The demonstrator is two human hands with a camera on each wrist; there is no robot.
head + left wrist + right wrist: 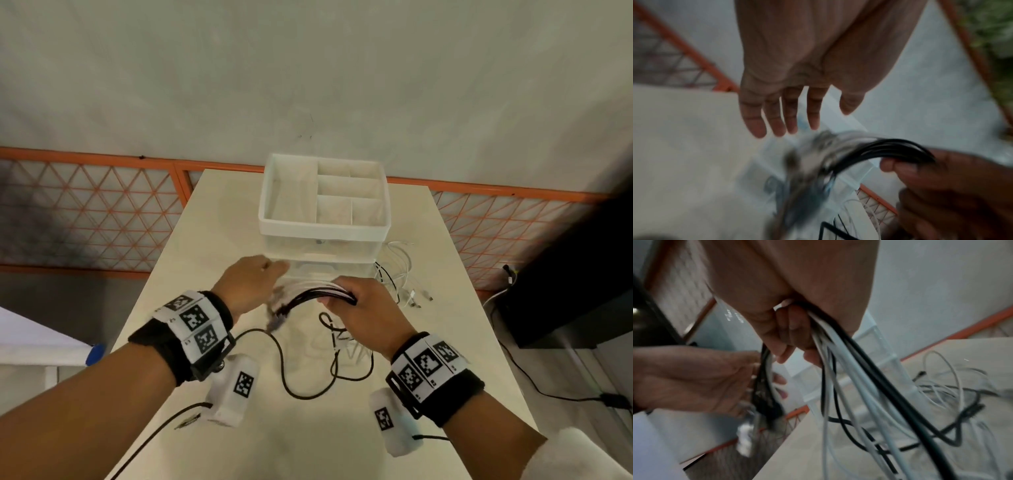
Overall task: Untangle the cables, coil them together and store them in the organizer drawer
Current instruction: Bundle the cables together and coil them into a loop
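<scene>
My right hand (344,294) grips a bundle of black and white cables (315,296) above the table, just in front of the white organizer (322,228). In the right wrist view the fingers (795,337) curl round the strands (849,361), which hang down to the table. My left hand (274,270) is beside the bundle's blurred plug ends. Its fingers (789,116) are straight and hold nothing. The organizer's clear drawers (325,253) sit under its divided top tray. One black cable (291,387) loops loose on the table.
More white and black cables (399,274) lie tangled right of the organizer. The cream table (445,342) is narrow, with edges close on both sides. An orange lattice railing (102,212) runs behind it. A black box (565,291) stands on the floor at right.
</scene>
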